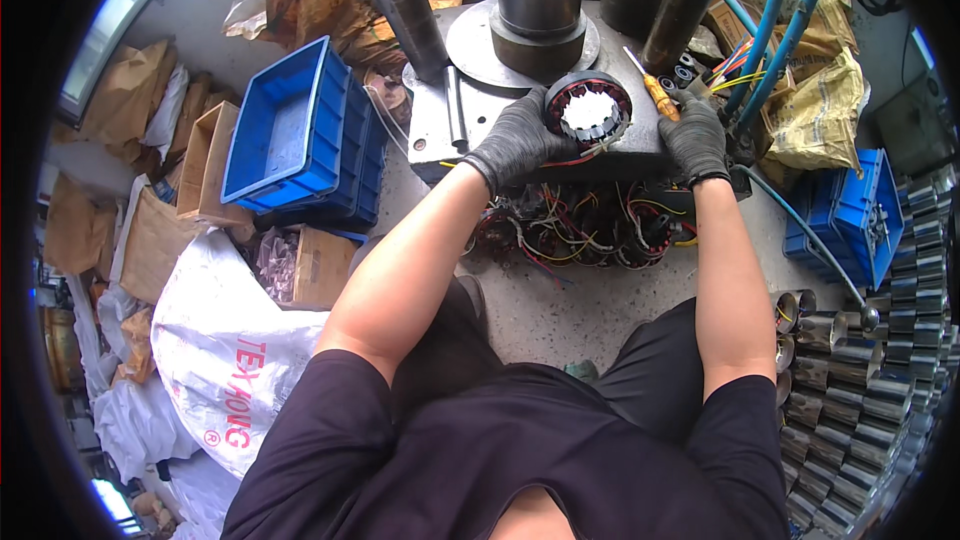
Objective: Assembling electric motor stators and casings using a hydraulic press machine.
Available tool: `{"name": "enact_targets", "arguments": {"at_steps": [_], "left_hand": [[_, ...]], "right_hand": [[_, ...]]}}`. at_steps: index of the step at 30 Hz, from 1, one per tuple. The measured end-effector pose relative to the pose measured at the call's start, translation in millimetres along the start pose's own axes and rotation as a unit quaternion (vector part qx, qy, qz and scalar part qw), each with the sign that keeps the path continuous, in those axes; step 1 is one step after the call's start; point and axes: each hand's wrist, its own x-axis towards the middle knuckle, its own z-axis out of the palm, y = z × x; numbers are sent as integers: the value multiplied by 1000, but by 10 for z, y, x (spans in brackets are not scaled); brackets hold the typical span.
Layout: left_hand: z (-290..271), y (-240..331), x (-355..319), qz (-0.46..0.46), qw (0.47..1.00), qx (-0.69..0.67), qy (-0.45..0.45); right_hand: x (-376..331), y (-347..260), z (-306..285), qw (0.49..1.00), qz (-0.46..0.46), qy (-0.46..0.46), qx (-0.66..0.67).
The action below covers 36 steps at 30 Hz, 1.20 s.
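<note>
steel bed (432,118): hands (518,136) (695,136) at front edge, left on stator (588,86), bare gap rightward

the round stator (592,130) has a dark rim and bright inner teeth, its face showing. the orange-handled screwdriver (660,96) slants just to its right.
</note>
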Motion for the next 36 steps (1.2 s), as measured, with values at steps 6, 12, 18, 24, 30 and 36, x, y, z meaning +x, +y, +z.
{"name": "enact_targets", "arguments": {"at_steps": [6,12,18,24,30,36], "left_hand": [[1,258,-65,-173,982,-73,25],[62,195,-122,-157,986,-49,29],[165,126,-118,-140,987,-52,59],[216,123,-40,-134,989,-18,63],[216,100,-14,-156,986,-20,57],[222,102,3,-164,984,-50,52]], "right_hand": [[-147,24,-393,949,-53,172,258],[-533,91,-750,976,-146,59,153],[-602,-59,-1102,841,-33,82,534],[-447,-573,-1143,552,-25,9,833],[-318,-1188,-771,578,-52,40,814],[-221,-1293,-453,655,-37,68,751]]}}
